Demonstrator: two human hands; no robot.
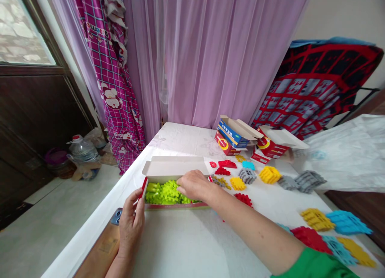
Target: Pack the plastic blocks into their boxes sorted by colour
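An open cardboard box [173, 169] lies on the white table [186, 246], its lid flap folded back. It is filled with lime green interlocking plastic pieces [165, 192]. My left hand [131, 222] holds the box's left end, thumb and fingers curled around its edge. My right hand [195, 185] reaches across from the right and rests palm down on the green pieces at the box's right part. Its fingers are bent and pressed on them; what they grip is hidden.
Loose red [226, 164], yellow [270, 174], grey [302, 181] and blue [347, 222] pieces lie scattered right of the box. Small cartons [237, 134] stand at the back near the purple curtain [210, 57]. A phone [116, 216] lies by the left table edge. A water jug [82, 149] stands on the floor.
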